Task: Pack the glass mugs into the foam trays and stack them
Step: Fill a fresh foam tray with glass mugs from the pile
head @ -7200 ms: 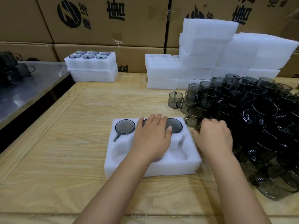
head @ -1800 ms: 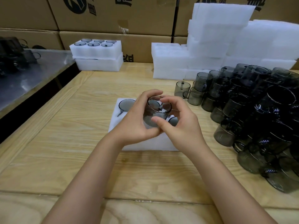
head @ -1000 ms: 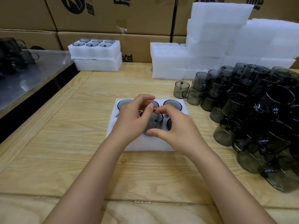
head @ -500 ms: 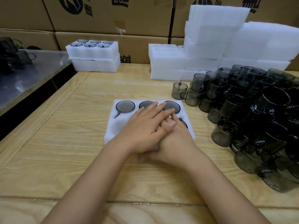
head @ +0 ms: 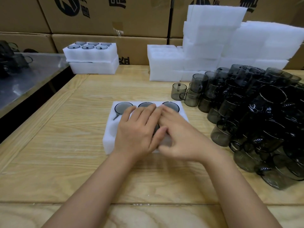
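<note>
Within white foam tray [head: 108,139], smoky-grey mugs [head: 123,107].

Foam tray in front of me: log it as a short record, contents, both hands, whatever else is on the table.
foam tray: on wooden table
back row: three mugs seated
front row: left pocket empty, rest mostly hidden by hands
left hand: flat over tray's middle
right hand: open, blurred, over tray's right part
loose mugs: pile at right
back-left stack: two trays, top one holding six mugs
</note>
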Tool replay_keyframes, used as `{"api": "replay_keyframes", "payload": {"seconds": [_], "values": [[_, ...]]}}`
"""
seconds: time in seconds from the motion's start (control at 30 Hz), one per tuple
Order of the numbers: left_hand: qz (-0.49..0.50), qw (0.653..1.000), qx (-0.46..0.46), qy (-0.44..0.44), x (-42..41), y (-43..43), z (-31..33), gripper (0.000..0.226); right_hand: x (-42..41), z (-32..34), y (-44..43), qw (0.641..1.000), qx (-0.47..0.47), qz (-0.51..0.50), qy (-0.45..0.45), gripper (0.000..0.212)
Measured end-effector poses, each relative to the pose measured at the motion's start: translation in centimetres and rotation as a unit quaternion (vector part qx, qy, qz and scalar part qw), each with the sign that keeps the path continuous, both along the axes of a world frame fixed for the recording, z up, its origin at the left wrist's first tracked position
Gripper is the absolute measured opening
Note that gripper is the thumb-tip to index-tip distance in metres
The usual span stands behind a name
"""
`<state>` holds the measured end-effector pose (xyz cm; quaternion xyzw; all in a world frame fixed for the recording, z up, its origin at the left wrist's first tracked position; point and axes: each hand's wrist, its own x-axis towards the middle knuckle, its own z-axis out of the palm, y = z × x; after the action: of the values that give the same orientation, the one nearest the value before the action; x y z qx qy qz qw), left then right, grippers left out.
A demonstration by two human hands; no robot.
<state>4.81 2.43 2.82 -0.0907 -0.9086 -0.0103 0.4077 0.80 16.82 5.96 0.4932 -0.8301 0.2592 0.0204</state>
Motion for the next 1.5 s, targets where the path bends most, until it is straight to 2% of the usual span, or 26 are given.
{"api": "replay_keyframes", "payload": {"seconds": [0.07,0.13,0.2,0.27,0.47,0.57,0.73,0.8,0.9,0.97,1.07,1.13,1.27,1.33,1.43,1.5], "values": [[0.031,1.0,-0.004,0.001,-0.3,0.0,-0.2,0.05,-0.8,0.7,1.1,0.986,-0.113,-0.12,0.006,0.036],[0.047,0.999,-0.012,0.001,-0.3,0.2,-0.4,0.042,-1.8,0.9,2.4,0.939,-0.159,-0.288,0.102,0.026],[0.047,0.999,-0.012,0.007,-0.5,0.2,-0.6,0.04,-2.9,0.7,3.6,0.889,-0.136,-0.406,0.159,0.028],[0.043,0.999,-0.002,0.009,-0.5,0.2,-0.6,0.039,-3.8,0.5,4.4,0.862,-0.096,-0.48,0.129,0.032],[0.033,0.999,0.023,0.008,-0.5,0.2,-0.4,0.04,-5.3,-0.4,5.5,0.834,0.043,-0.548,0.057,0.036],[0.031,0.999,0.037,0.009,-0.5,0.3,-0.4,0.039,-5.8,-0.8,5.8,0.837,0.052,-0.544,0.044,0.032],[0.01,0.994,0.109,0.019,-0.1,0.3,0.2,0.033,-4.9,-0.3,5.1,0.856,-0.006,-0.513,0.064,0.03],[-0.011,0.987,0.163,-0.005,0.2,0.2,0.5,0.036,-3.9,0.1,4.0,0.873,-0.061,-0.474,0.094,0.027],[-0.058,0.963,0.254,-0.073,0.5,0.0,0.9,0.045,-1.9,0.5,1.7,0.91,-0.166,-0.358,0.125,0.017],[-0.08,0.942,0.304,-0.118,0.5,-0.3,1.1,0.061,-0.6,0.5,0.2,0.935,-0.21,-0.254,0.132,0.01],[-0.115,0.913,0.364,-0.146,0.3,-0.9,1.3,0.085,1.1,-0.1,-1.4,0.96,-0.228,-0.125,0.103,0.009],[-0.131,0.894,0.4,-0.154,0.3,-1.3,1.5,0.089,1.7,-0.6,-1.9,0.968,-0.226,-0.075,0.08,0.009],[-0.152,0.892,0.401,-0.145,0.4,-2.2,1.9,0.073,2.1,-0.8,-2.3,0.964,-0.254,-0.05,0.069,0.008],[-0.166,0.884,0.412,-0.147,0.5,-2.9,2.3,0.065,2.1,-0.7,-2.3,0.957,-0.278,-0.051,0.069,0.017],[-0.161,0.869,0.439,-0.162,0.6,-4.0,2.8,0.064,1.9,-0.5,-2.3,0.951,-0.296,-0.084,-0.01,0.043],[-0.159,0.857,0.455,-0.184,0.7,-5.0,3.0,0.068,1.8,-0.5,-2.2,0.957,-0.266,-0.092,-0.066,0.048]]}}
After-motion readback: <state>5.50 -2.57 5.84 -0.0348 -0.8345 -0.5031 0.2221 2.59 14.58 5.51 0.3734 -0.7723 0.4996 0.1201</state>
